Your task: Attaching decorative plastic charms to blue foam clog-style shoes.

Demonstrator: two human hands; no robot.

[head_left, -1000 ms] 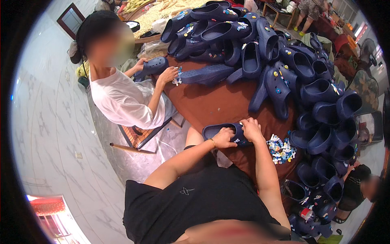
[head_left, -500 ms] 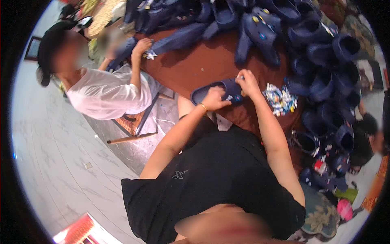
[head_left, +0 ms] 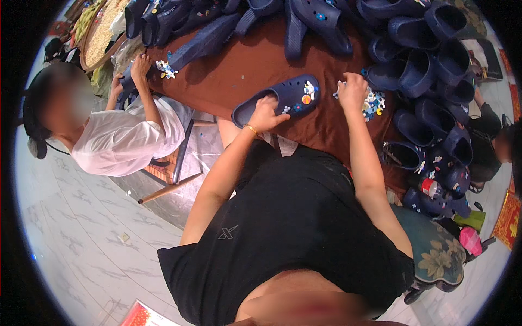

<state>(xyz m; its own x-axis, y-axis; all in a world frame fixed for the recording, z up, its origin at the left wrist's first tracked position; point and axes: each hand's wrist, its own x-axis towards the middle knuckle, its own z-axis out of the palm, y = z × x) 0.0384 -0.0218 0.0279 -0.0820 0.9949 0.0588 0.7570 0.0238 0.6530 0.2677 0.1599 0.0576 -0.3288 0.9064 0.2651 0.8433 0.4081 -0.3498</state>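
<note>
Left side: seated person in white shirt point(head_left: 136, 133) and black cap, on a chair with woven orange seat point(head_left: 161, 173) over grey marbled floor point(head_left: 201, 155); round basket point(head_left: 84, 50) of pale grain-like pieces, upper left. Right side: second person in black point(head_left: 483, 144), clear bottle point(head_left: 429, 187) with red label, and, lower down, dark-green floral-patterned stool point(head_left: 427, 250) near a bright pink item point(head_left: 471, 240), kind unclear.
</note>
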